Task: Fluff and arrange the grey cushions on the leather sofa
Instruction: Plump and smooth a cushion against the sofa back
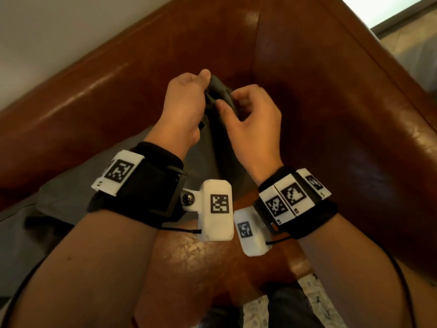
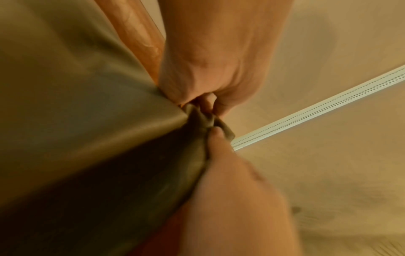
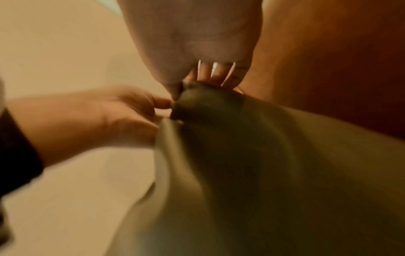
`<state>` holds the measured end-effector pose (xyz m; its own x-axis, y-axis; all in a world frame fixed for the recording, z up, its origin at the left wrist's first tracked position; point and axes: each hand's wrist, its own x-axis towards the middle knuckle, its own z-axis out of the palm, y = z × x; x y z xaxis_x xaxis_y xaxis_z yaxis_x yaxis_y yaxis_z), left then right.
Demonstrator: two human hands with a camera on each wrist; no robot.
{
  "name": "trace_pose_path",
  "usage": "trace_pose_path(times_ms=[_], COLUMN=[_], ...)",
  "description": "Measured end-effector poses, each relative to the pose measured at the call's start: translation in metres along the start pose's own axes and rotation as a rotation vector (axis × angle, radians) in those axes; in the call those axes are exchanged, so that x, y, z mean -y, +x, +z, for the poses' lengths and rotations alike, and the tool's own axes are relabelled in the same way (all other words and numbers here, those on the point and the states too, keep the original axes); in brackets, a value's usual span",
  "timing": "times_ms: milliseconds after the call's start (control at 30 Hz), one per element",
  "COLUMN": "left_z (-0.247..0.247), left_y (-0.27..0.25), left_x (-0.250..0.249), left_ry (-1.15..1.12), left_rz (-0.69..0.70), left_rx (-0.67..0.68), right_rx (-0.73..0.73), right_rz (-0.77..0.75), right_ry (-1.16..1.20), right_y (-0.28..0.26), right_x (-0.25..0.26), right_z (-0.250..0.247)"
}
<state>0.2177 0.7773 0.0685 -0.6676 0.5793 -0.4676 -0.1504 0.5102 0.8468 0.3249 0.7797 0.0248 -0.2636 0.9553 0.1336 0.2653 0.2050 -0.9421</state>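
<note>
A grey cushion [image 1: 220, 147] stands in the corner of the brown leather sofa [image 1: 319, 95], with one corner [image 1: 216, 87] pulled upward. My left hand [image 1: 189, 98] grips that corner from the left, thumb on top. From the right, my right hand [image 1: 247, 108] pinches the same corner with curled fingers. In the left wrist view my left hand [image 2: 208, 69] and right hand [image 2: 230, 190] meet on the bunched cushion [image 2: 87, 121] fabric. In the right wrist view my right hand [image 3: 192, 43] holds the cushion [image 3: 263, 164] tip, with my left hand [image 3: 98, 117] beside it.
More grey fabric [image 1: 68, 195] lies on the seat at the lower left; I cannot tell whether it is a second cushion. The sofa back [image 1: 82, 95] and armrest [image 1: 378, 114] close the corner. A white wall [image 1: 47, 31] rises behind; speckled floor [image 1: 314, 294] shows below.
</note>
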Motion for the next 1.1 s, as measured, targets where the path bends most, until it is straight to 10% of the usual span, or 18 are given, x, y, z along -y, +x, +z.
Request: trace_pose_path(times_ms=[167, 267, 567, 900, 1100], left_z=[-0.015, -0.028, -0.027, -0.044, -0.054], left_y=[0.005, 0.002, 0.004, 0.001, -0.003], left_x=[0.030, 0.057, 0.063, 0.068, 0.076], left_ry=[0.423, 0.660, 0.720, 0.809, 0.879], left_rz=[0.425, 0.557, 0.613, 0.637, 0.681], left_rx=[-0.169, -0.170, -0.144, -0.142, -0.172], right_rx=[-0.345, -0.276, 0.043, 0.085, -0.036], right_rz=[0.472, 0.698, 0.419, 0.771, 0.709], right_ry=[0.371, 0.521, 0.204, 0.521, 0.469], right_y=[0.019, 0.029, 0.041, 0.038, 0.038], right_x=[-0.009, -0.013, -0.012, -0.016, -0.014], right_z=[-0.002, -0.013, -0.021, -0.019, -0.012])
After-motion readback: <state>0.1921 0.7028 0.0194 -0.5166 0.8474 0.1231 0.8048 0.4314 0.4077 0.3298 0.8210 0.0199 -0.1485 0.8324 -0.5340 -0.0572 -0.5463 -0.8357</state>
